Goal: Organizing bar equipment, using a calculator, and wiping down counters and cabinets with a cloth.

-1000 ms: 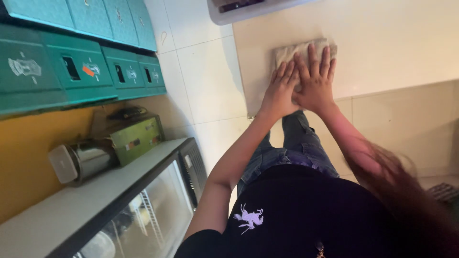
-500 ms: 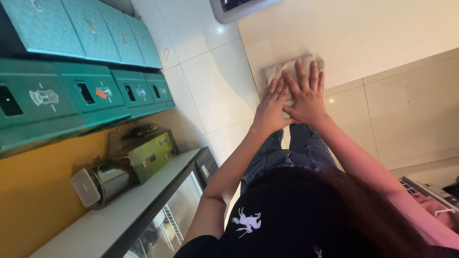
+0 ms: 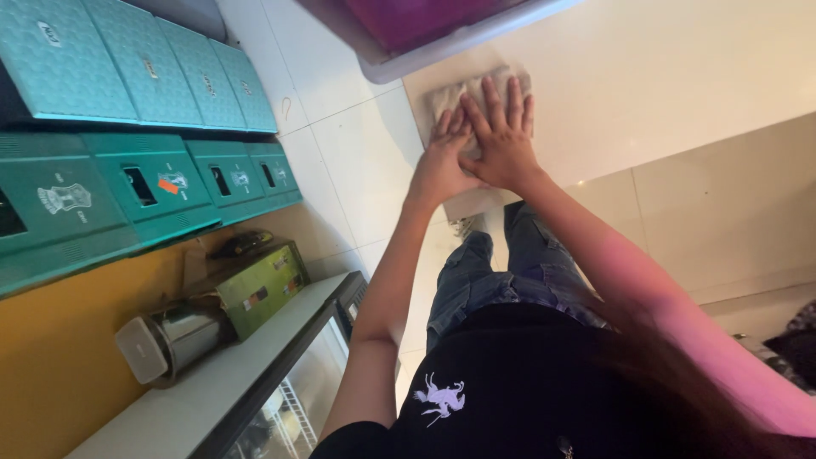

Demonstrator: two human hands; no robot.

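Note:
Both my hands press flat on a folded beige cloth (image 3: pixel 439 100) that lies on a cream-coloured surface (image 3: pixel 663 76). My right hand (image 3: pixel 503 136) has its fingers spread over the cloth and partly overlaps my left hand (image 3: pixel 440 166), which lies just beside and under it. Neither hand grips the cloth; the palms rest on it. Most of the cloth is hidden under the hands. Below the hands I see my jeans and black shirt.
Teal and green crates (image 3: pixel 127 110) are stacked at the left. Under them a white-topped glass-fronted cabinet (image 3: pixel 280 374) carries a metal appliance (image 3: pixel 174 336) and a green box (image 3: pixel 259 285). A grey tray with a purple inside (image 3: pixel 425 25) sits at the top. The floor has white tiles (image 3: pixel 357 144).
The view has swung, bringing the grey and purple tray in at the top. My hands stay pressed on the cloth, which has shifted slightly across the surface.

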